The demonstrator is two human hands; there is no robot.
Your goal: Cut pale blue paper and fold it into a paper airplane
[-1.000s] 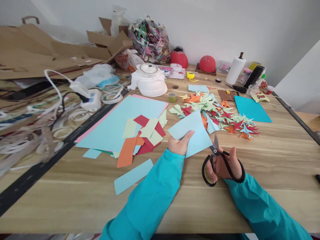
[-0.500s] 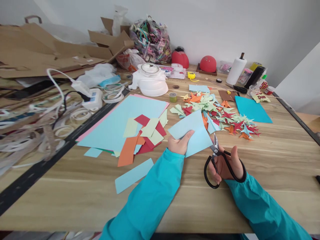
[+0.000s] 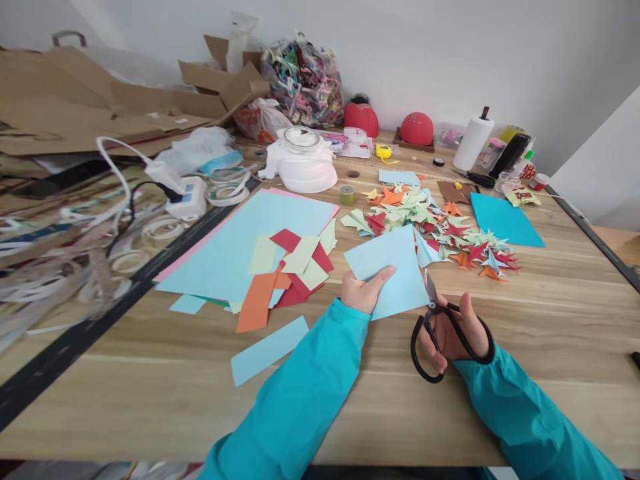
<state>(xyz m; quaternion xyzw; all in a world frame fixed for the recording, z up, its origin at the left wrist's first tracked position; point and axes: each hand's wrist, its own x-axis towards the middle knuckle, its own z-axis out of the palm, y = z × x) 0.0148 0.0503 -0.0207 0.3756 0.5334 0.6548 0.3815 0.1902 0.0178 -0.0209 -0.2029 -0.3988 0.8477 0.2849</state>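
Paper (image 3: 395,280), light-blue, rectangular, is clamped by fingers of the left hand (image 3: 363,292) over the tan wooden surface (image 3: 390,400); black-handled metal scissors (image 3: 433,306), beside it, are gripped by those of the right hand (image 3: 453,340).

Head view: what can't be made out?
Head view, left grip: fingers hidden beneath held blue sheet.
Head view, black object: cut off by right edge.
Head view, small packet: print too small.
Head view, clear bag: individual pieces blurred behind wrinkled film.
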